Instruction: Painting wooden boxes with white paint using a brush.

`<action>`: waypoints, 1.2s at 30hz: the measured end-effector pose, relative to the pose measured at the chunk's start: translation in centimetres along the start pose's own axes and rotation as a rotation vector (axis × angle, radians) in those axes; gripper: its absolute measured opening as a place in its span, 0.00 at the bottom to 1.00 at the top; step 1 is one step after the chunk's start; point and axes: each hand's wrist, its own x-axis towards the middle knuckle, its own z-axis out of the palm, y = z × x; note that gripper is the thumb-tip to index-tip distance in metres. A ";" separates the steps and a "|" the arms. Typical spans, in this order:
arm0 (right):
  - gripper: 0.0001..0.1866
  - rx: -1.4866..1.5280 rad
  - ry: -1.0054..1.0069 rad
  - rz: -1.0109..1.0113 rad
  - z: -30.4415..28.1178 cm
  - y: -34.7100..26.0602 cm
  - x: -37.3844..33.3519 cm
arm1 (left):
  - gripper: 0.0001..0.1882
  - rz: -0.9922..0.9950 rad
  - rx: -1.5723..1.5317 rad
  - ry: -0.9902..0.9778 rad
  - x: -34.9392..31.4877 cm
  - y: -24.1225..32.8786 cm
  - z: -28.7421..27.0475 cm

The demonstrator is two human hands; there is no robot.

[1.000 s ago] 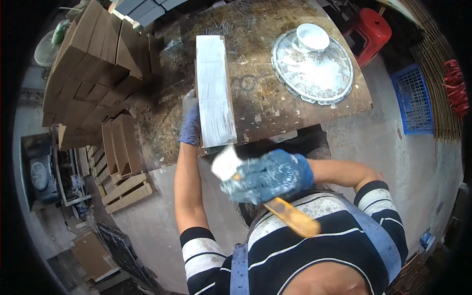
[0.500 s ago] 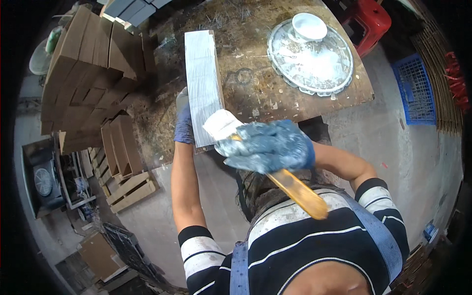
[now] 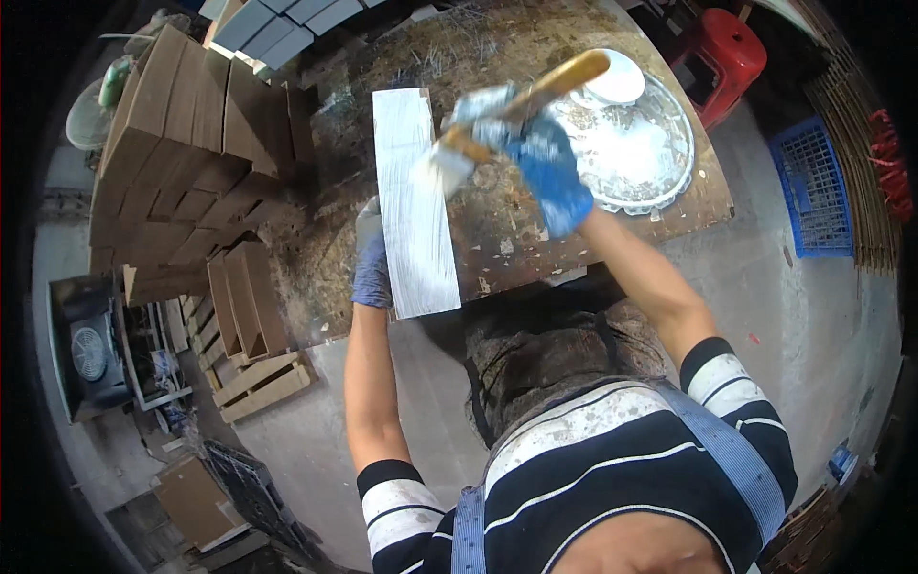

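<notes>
A long board (image 3: 406, 225) with a streaky white-painted face lies lengthwise on the worktable, its near end jutting past the table's front edge. My left hand (image 3: 371, 251), in a thin purple-grey glove, grips the board's left side; some fingers are hidden beneath it. In my right hand (image 3: 545, 158), gloved in paint-smeared blue, is a wide paintbrush (image 3: 535, 91) with a wooden handle. Its white bristles are over the board's right edge, blurred by motion. Right of that hand, a round scalloped tray (image 3: 681, 158) coated in white bears a white bowl (image 3: 617, 78).
Brown box-like pieces (image 3: 163, 143) are stacked high at the left, beside a wooden pallet (image 3: 268, 387). Grey-white blocks (image 3: 277, 29) sit at the far left. A red stool (image 3: 732, 57) and a blue crate (image 3: 813, 191) stand right of the stained worktable (image 3: 507, 230).
My right hand has moved away from me, swinging the brush handle from pointing toward me to pointing far right. The board has shifted slightly nearer and right, along with my left hand.
</notes>
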 end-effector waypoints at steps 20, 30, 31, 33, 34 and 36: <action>0.19 0.018 0.051 0.061 1.2 -2.1 8.6 | 0.15 -0.099 -0.169 0.009 -2.6 -0.4 -1.1; 0.16 -0.309 0.225 0.003 -2.9 -1.2 15.1 | 0.16 -0.119 -0.228 -0.014 -2.2 0.0 0.1; 0.16 -0.206 0.155 0.033 -2.4 -1.8 14.8 | 0.16 -0.121 -0.234 -0.006 -2.2 0.0 -0.1; 0.17 0.009 0.107 0.150 0.9 -3.0 12.3 | 0.16 -0.124 -0.248 -0.004 -2.3 -0.3 -0.3; 0.19 0.035 -0.003 0.285 2.2 -3.0 10.7 | 0.16 -0.128 -0.256 -0.005 -2.3 -0.5 -0.4; 0.22 -0.214 -0.158 0.484 4.7 -2.8 7.8 | 0.16 -0.126 -0.270 0.001 -2.4 -0.7 -0.5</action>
